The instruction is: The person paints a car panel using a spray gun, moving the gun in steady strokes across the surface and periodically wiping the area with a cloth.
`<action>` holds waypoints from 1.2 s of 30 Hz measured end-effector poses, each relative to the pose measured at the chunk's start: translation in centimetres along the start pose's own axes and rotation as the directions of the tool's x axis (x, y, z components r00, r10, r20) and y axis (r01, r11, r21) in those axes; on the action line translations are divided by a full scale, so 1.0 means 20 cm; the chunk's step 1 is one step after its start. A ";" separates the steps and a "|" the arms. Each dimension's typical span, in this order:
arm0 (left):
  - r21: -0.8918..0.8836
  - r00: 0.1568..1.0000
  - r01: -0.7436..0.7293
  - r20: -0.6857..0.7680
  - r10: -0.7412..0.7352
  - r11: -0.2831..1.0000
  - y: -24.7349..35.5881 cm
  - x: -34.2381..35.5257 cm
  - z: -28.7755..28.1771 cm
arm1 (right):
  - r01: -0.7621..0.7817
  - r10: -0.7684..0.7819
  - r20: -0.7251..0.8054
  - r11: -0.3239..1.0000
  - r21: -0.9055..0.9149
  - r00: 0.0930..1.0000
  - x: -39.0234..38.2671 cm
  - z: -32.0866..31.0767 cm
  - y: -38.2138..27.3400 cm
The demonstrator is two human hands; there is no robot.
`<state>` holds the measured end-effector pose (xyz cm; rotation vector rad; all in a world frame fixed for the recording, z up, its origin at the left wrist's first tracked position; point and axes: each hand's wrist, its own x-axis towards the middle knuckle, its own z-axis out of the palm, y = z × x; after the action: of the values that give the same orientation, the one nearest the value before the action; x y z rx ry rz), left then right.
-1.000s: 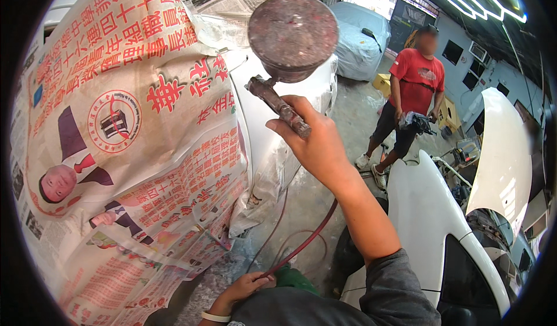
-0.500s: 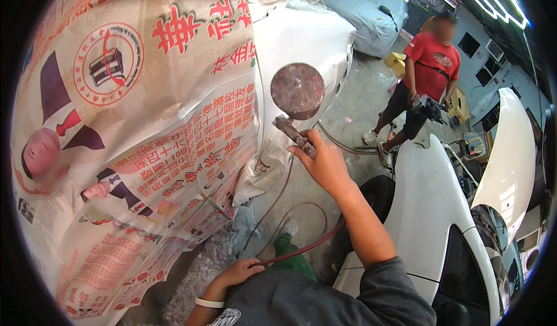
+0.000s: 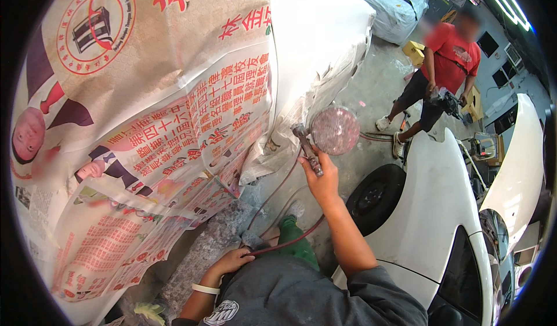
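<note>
The right hand [image 3: 325, 181] holds a stained spray gun [image 3: 307, 147] by its handle, between the paper-masked vehicle [image 3: 174, 47] and the white car [image 3: 429, 204]; the left hand [image 3: 232, 261] curls around the red hose [image 3: 290, 244]. A level cup [image 3: 335, 130] and slack hose, clear of the masking, would likely serve best.

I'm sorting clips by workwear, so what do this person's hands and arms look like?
Both the left hand and right hand are gloveless. A white wristband circles the left wrist; a short dark grey sleeve covers the right upper arm.
</note>
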<state>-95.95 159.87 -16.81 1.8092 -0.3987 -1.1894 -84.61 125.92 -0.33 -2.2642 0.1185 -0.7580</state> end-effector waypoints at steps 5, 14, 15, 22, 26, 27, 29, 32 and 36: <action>0.008 0.998 0.049 -0.031 -0.049 0.999 -0.19 -0.04 0.05 | -0.029 0.030 -0.059 1.000 0.010 0.998 -0.14 0.26 0.23; 0.011 0.996 0.051 -0.069 -0.050 0.999 -0.09 -0.05 0.05 | -0.054 0.056 0.016 0.996 -0.074 0.998 -0.13 0.42 0.40; 0.007 0.997 0.042 -0.068 -0.041 0.999 -0.08 -0.05 0.05 | -0.045 0.046 0.016 0.996 -0.078 0.999 -0.13 0.43 0.42; -0.036 0.999 -0.001 -0.048 -0.001 0.999 -0.10 0.00 0.06 | -0.057 0.062 0.062 0.995 -0.078 0.996 -0.06 0.39 0.41; -0.110 0.998 -0.063 -0.032 0.060 0.992 -0.14 0.05 0.08 | -0.071 0.070 -0.013 0.994 -0.080 0.997 0.03 0.29 0.37; -0.130 0.997 -0.078 -0.025 0.075 0.989 -0.15 0.06 0.08 | -0.081 0.078 -0.036 0.993 -0.082 0.996 0.05 0.26 0.35; -0.047 0.997 -0.080 -0.017 0.079 0.996 -0.09 0.07 0.04 | -0.087 0.076 -0.115 0.992 -0.092 0.990 0.09 0.20 0.33; -0.089 0.999 -0.041 -0.024 0.039 0.995 -0.07 0.07 0.03 | -0.093 0.088 -0.184 0.996 -0.017 0.979 0.13 0.14 0.30; -0.096 0.998 -0.065 -0.009 0.064 0.993 0.01 0.06 0.00 | -0.171 0.169 -0.081 0.985 -0.015 0.982 0.15 0.03 0.18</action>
<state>-95.28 158.97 -17.28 1.7039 -0.3870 -1.1394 -81.30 122.72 -1.64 -2.2119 0.3552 -0.7578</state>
